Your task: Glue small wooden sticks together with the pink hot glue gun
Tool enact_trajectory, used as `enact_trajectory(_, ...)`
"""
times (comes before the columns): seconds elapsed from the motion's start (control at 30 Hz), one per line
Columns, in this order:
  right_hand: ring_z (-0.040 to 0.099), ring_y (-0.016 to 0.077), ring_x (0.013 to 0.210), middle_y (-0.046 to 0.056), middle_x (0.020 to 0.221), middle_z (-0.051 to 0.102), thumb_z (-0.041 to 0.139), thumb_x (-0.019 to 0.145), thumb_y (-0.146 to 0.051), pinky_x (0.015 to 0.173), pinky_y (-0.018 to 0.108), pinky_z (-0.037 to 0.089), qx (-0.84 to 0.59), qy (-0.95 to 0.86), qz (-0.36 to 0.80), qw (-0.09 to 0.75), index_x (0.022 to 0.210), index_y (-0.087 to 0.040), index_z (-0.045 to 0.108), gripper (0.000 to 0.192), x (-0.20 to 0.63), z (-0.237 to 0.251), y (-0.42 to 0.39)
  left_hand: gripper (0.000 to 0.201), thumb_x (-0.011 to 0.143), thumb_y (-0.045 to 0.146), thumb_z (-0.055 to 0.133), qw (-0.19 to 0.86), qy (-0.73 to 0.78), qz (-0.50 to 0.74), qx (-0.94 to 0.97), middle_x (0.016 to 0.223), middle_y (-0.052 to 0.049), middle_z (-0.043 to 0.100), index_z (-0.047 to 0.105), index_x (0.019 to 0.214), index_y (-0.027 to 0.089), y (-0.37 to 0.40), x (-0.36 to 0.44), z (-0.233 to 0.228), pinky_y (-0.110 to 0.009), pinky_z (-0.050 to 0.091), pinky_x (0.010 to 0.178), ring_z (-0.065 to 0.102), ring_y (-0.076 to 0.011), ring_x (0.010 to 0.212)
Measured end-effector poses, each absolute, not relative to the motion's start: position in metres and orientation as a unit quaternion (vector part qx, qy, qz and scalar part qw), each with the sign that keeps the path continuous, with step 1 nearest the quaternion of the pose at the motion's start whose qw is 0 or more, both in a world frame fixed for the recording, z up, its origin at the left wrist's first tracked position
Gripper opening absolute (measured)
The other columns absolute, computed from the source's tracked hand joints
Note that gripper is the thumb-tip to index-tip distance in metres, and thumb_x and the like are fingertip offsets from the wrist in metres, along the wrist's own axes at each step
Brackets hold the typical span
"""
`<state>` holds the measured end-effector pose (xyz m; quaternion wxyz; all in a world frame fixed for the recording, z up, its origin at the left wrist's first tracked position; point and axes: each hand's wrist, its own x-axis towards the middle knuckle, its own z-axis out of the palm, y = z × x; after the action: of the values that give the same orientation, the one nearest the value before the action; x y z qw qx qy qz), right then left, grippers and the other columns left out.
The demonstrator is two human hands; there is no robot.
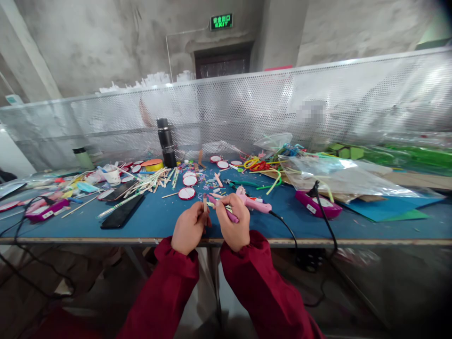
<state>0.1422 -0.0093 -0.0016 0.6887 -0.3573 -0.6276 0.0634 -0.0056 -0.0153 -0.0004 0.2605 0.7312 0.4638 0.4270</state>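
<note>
My left hand (189, 228) is closed around a short, pale wooden stick (205, 203), which stands upright from the fingertips. In my right hand (234, 223) is a purple marker (231, 215), held like a pen with its tip pointing at the stick. Whether the tip touches the wood I cannot tell. Just right of that hand, a pink glue gun (256, 204) lies on the blue table (169, 225), its black cord running off to the right. Small coloured pieces lie beyond both hands, close to a round white disc with a red rim (187, 193).
A black phone (122, 212) and a pile of thin sticks (155, 179) lie on the left, before a black bottle (166, 143). Green-handled pliers (243, 183) rest behind my right hand. Purple boxes (318, 204) and plastic bags (348, 175) stand rightward. A perforated metal panel (233, 113) closes the back.
</note>
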Motion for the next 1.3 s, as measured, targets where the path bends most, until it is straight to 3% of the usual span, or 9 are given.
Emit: enact_trajectory(1.3, 0.056, 0.0187, 0.073, -0.002, 0.069, 0.059, 0.057, 0.089, -0.013, 0.078, 0.037, 0.044, -0.346, -0.643, 0.058, 0.681, 0.07, -0.024, 0.052, 0.022, 0.1424, -0.0022, -0.0079, 0.014, 0.099, 0.026, 0.048, 0.226, 0.472, 0.424, 0.739, 0.071, 0.004, 0.067, 0.052, 0.086, 0.023, -0.0172, -0.0047, 0.0001, -0.027, 0.04, 0.06, 0.059, -0.0135, 0.055)
